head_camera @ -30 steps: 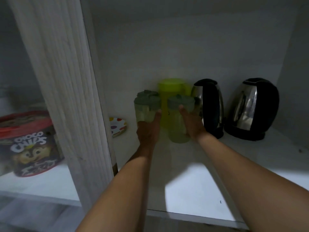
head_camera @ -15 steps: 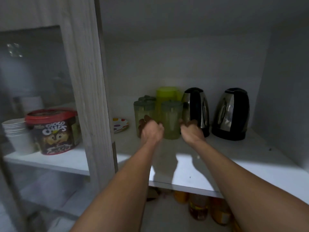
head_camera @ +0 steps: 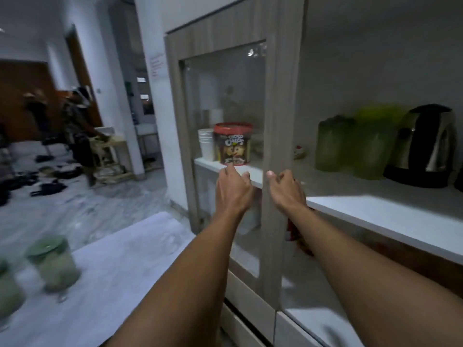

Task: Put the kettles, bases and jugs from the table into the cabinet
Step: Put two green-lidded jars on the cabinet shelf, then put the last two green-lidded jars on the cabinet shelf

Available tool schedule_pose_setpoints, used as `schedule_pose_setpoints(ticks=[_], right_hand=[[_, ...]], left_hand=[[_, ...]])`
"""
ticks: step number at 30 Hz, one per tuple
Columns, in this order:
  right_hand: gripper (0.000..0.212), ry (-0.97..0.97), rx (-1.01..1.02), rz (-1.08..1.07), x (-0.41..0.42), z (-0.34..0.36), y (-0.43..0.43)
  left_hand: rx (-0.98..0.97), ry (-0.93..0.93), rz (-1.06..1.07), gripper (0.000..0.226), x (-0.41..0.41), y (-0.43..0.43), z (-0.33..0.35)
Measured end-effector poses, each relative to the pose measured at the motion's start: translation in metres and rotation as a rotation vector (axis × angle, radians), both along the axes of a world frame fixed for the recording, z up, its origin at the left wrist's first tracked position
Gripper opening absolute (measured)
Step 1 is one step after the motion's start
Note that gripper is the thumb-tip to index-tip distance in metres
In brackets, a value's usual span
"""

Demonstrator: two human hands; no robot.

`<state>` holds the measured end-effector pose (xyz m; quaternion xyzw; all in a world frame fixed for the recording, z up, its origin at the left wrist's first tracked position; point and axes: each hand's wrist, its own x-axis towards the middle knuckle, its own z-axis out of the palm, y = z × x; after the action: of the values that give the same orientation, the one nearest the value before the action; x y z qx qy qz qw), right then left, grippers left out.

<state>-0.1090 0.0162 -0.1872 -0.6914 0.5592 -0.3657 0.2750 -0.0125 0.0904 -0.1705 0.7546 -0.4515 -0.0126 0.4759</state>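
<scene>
Green jugs (head_camera: 333,144) and a brighter yellow-green jug (head_camera: 374,146) stand on the open cabinet shelf (head_camera: 375,211), next to a black and steel kettle (head_camera: 426,146). My left hand (head_camera: 233,189) and my right hand (head_camera: 286,189) hang empty in front of the shelf edge, fingers loosely curled and apart, on either side of the cabinet's door frame (head_camera: 278,146). Two more green-lidded jugs (head_camera: 53,261) stand blurred on the white table (head_camera: 112,284) at lower left, the second jug (head_camera: 7,291) cut by the frame edge.
Behind the glass door (head_camera: 225,101) sit a Choco Chips tub (head_camera: 234,144) and stacked white cups (head_camera: 206,144). Bottles show on the shelf below. A person (head_camera: 80,126) bends over a small table at the far left, with dark items scattered on the floor.
Both hands let go of the two green jugs, which now stand on the shelf, and drew back out of the cabinet. My view swung left, bringing the table and room into sight.
</scene>
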Motion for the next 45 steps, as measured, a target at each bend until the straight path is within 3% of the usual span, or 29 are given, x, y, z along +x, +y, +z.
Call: schedule_pose_setpoints(ticks=[13,19,30,37,42,45], right_hand=[[0.054,0.058,0.048,0.660,0.331,-0.036,0.274],[0.054,0.147,0.158,0.763,0.426,-0.084,0.357],[0.062,0.277,0.281,0.666,0.517,-0.160,0.325],[0.062,0.331,0.376,0.610,0.582,-0.201,0.281],[0.074,0.350,0.448,0.580,0.613,-0.229,0.257],[0.075,0.338,0.467,0.573,0.626,-0.243,0.248]], left_hand=[[0.081,0.092,0.595,0.050,0.300,0.312,-0.040],[0.158,0.247,0.768,0.049,0.397,0.416,-0.078],[0.243,0.432,0.757,0.046,0.476,0.377,-0.161],[0.287,0.613,0.888,0.056,0.534,0.324,-0.202],[0.300,0.764,0.992,0.080,0.565,0.299,-0.234],[0.288,0.799,1.005,0.074,0.579,0.290,-0.248]])
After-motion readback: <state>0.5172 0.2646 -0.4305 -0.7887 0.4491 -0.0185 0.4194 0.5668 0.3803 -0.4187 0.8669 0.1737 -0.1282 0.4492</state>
